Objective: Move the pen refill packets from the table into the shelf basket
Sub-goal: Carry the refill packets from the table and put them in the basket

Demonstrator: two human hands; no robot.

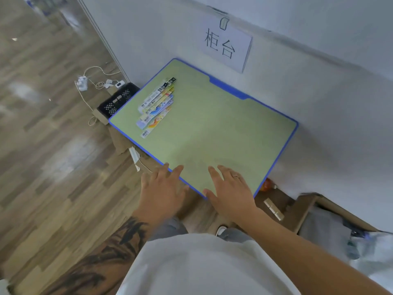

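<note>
Several pen refill packets (157, 106), long and colourful, lie fanned in a loose pile near the far left corner of a green table (212, 133) with a blue rim. My left hand (161, 188) hovers flat, fingers straight, over the table's near edge. My right hand (228, 190), wearing a ring, is spread open just to its right, over the near part of the tabletop. Both hands hold nothing and are well short of the packets. No shelf is in view.
A black lattice crate (118, 101) sits on the floor beyond the table's left end, with white cables and chargers (93, 83) behind it. A paper sign (226, 44) hangs on the wall. Cardboard boxes (308, 209) stand at the right.
</note>
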